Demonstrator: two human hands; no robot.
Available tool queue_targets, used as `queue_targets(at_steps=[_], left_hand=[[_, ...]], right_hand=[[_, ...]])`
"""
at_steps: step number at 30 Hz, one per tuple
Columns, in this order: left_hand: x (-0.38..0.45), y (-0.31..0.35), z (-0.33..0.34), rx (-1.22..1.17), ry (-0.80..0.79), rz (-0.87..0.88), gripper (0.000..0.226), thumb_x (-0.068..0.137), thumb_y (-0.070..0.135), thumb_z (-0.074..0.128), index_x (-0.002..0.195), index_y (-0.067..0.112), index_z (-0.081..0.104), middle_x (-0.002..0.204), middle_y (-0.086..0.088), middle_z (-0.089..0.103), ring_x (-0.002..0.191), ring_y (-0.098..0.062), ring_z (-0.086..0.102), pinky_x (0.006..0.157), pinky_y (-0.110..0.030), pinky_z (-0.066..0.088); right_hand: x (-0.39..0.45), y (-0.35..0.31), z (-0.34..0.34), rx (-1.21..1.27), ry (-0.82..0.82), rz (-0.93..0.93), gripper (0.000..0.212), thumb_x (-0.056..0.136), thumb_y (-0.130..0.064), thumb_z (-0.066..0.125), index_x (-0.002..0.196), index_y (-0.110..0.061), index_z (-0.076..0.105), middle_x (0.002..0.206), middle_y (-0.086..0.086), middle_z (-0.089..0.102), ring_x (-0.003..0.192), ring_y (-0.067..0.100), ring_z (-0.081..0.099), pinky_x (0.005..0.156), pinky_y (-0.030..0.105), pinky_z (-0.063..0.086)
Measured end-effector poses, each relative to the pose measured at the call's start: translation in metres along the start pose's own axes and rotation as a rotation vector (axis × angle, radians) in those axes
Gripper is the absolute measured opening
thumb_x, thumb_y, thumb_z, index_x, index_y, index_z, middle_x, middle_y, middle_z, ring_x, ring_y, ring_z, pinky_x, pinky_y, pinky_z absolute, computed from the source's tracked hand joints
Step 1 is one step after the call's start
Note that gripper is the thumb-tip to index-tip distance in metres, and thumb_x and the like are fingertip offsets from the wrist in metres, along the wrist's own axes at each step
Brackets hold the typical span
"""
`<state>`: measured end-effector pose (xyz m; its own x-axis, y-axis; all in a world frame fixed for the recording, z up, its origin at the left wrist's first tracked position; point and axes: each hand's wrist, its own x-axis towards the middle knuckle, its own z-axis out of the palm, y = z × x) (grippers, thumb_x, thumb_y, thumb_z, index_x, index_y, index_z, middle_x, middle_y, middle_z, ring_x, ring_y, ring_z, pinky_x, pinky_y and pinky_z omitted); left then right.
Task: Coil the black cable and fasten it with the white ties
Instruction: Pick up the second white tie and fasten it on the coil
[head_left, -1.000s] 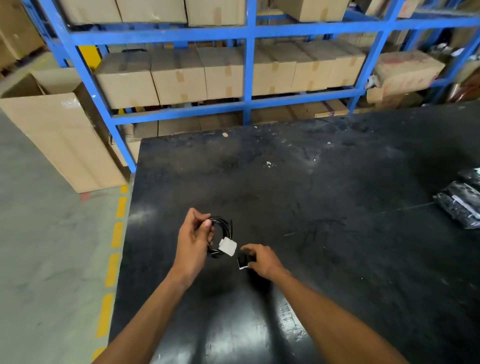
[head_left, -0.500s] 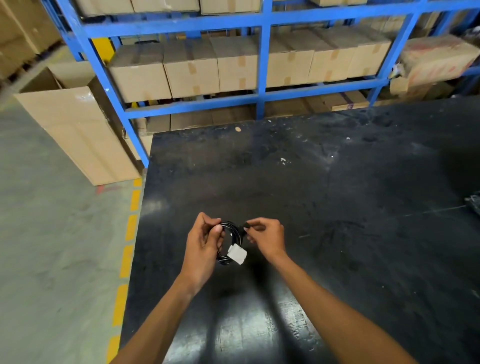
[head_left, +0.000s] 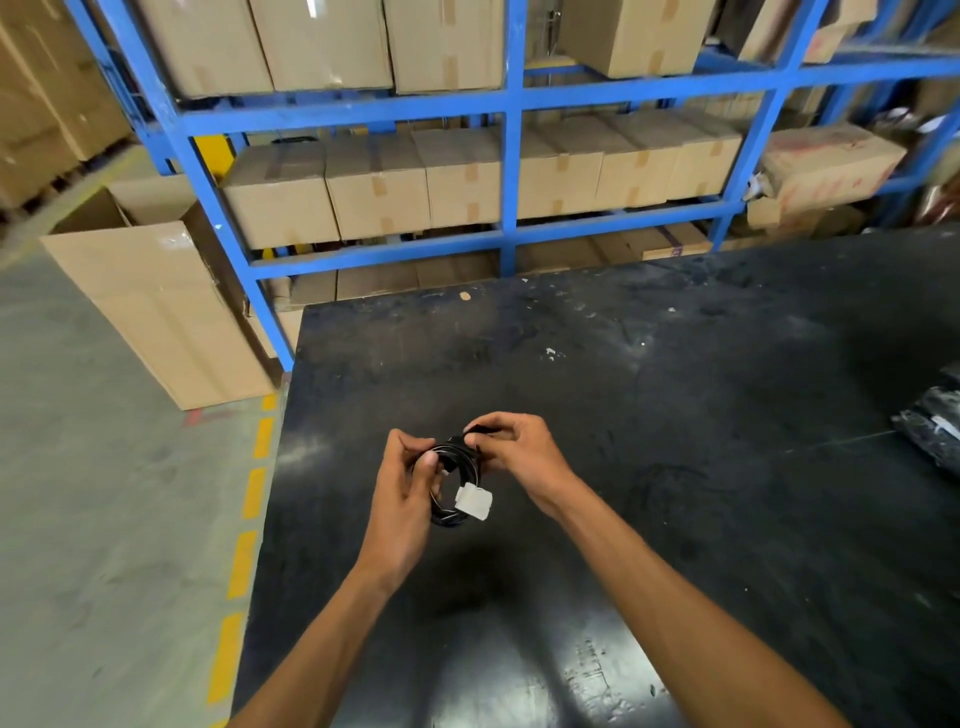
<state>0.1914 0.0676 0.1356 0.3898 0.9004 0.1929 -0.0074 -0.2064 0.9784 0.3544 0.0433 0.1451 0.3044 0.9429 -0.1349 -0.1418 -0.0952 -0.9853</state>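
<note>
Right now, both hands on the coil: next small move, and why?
Probably tuck the loose black end the right hand pinches into the black cable coil. The left hand grips the loops above the table, and one white tag already sits on them; the end looks free.

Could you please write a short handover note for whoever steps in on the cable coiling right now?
Left hand: grips the left side of the coiled thin black cable, held just above the black tabletop.
Right hand: pinches a black end piece of the cable at the top of the coil.
A white rectangular tag or connector hangs at the coil's lower right; whether it is one of the ties I cannot tell.
Done: the cable is wound into a small coil.
Left: tuck in the loose end and fasten the coil with the white ties; no fastened tie is clearly visible.
</note>
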Motion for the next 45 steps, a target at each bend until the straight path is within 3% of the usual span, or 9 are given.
queue_targets(at_steps=[4, 8, 18, 23, 28, 31, 34, 38, 45], left_hand=[[-0.002, 0.013, 0.003, 0.027, 0.005, 0.027, 0.008, 0.102, 0.013, 0.046, 0.094, 0.015, 0.047, 0.072, -0.002, 0.050, 0.062, -0.011, 0.043, 0.058, -0.024, 0.040], [-0.003, 0.026, 0.006, 0.029, 0.024, 0.011, 0.004, 0.100, 0.008, 0.047, 0.098, 0.007, 0.049, 0.095, -0.025, 0.054, 0.070, -0.017, 0.046, 0.062, -0.029, 0.042], [-0.003, 0.044, 0.008, 0.005, -0.002, 0.091, 0.009, 0.099, 0.007, 0.049, 0.091, 0.012, 0.053, 0.080, 0.006, 0.061, 0.074, -0.008, 0.054, 0.065, -0.022, 0.046], [-0.005, 0.050, 0.011, -0.044, -0.014, 0.056, 0.007, 0.095, 0.019, 0.053, 0.089, 0.015, 0.053, 0.084, -0.001, 0.062, 0.072, -0.005, 0.054, 0.064, -0.020, 0.045], [-0.004, 0.055, 0.007, -0.169, -0.004, -0.045, 0.009, 0.093, 0.018, 0.057, 0.090, 0.010, 0.054, 0.091, -0.013, 0.061, 0.080, -0.016, 0.054, 0.072, -0.034, 0.043], [-0.001, 0.057, 0.007, -0.215, -0.016, -0.084, 0.009, 0.093, 0.015, 0.055, 0.088, 0.009, 0.052, 0.095, -0.018, 0.059, 0.086, -0.024, 0.055, 0.075, -0.038, 0.043], [0.002, 0.061, 0.009, -0.352, -0.011, -0.153, 0.018, 0.097, -0.001, 0.042, 0.084, 0.007, 0.050, 0.094, -0.016, 0.057, 0.076, -0.017, 0.059, 0.066, -0.025, 0.048], [0.003, 0.065, 0.007, -0.461, -0.060, -0.172, 0.018, 0.076, -0.003, 0.042, 0.088, 0.004, 0.053, 0.085, -0.010, 0.059, 0.068, -0.012, 0.057, 0.057, -0.018, 0.048], [0.001, 0.062, 0.003, -0.239, -0.102, -0.159, 0.037, 0.069, 0.007, 0.051, 0.103, 0.020, 0.061, 0.098, -0.001, 0.065, 0.079, -0.007, 0.057, 0.069, -0.027, 0.046]], right_hand=[[-0.005, -0.013, 0.001, 0.012, -0.094, 0.036, 0.020, 0.091, 0.009, 0.059, 0.087, -0.009, 0.068, 0.081, 0.008, 0.064, 0.072, 0.016, 0.060, 0.071, 0.031, 0.050], [-0.009, -0.026, 0.001, 0.046, -0.142, 0.091, 0.024, 0.092, 0.011, 0.056, 0.087, -0.010, 0.068, 0.080, 0.006, 0.064, 0.069, 0.012, 0.061, 0.066, 0.024, 0.051], [-0.023, -0.059, 0.004, 0.046, -0.225, 0.214, 0.022, 0.096, 0.005, 0.048, 0.088, -0.007, 0.065, 0.073, 0.006, 0.061, 0.060, 0.012, 0.055, 0.060, 0.025, 0.039], [-0.023, -0.066, 0.002, 0.014, -0.181, 0.190, 0.017, 0.098, -0.006, 0.054, 0.086, -0.015, 0.062, 0.075, 0.002, 0.058, 0.064, 0.011, 0.053, 0.059, 0.024, 0.039], [-0.028, -0.080, -0.007, -0.108, -0.292, 0.156, 0.022, 0.083, -0.037, 0.076, 0.092, -0.021, 0.064, 0.077, -0.004, 0.064, 0.063, 0.007, 0.053, 0.056, 0.023, 0.034], [-0.029, -0.083, -0.008, -0.181, -0.264, 0.132, 0.032, 0.073, -0.027, 0.085, 0.097, -0.020, 0.065, 0.082, -0.003, 0.063, 0.065, 0.009, 0.054, 0.057, 0.026, 0.032], [-0.028, -0.085, -0.007, -0.076, -0.281, 0.132, 0.025, 0.082, -0.012, 0.079, 0.099, -0.017, 0.062, 0.078, -0.004, 0.064, 0.062, 0.006, 0.058, 0.057, 0.025, 0.033], [-0.031, -0.089, -0.005, -0.059, -0.289, 0.125, 0.021, 0.087, -0.006, 0.073, 0.100, -0.014, 0.059, 0.076, -0.003, 0.064, 0.063, 0.008, 0.057, 0.059, 0.026, 0.035], [-0.032, -0.091, -0.004, 0.041, -0.274, 0.146, 0.020, 0.091, 0.000, 0.065, 0.103, -0.011, 0.053, 0.076, 0.000, 0.057, 0.067, 0.012, 0.052, 0.060, 0.027, 0.032]])
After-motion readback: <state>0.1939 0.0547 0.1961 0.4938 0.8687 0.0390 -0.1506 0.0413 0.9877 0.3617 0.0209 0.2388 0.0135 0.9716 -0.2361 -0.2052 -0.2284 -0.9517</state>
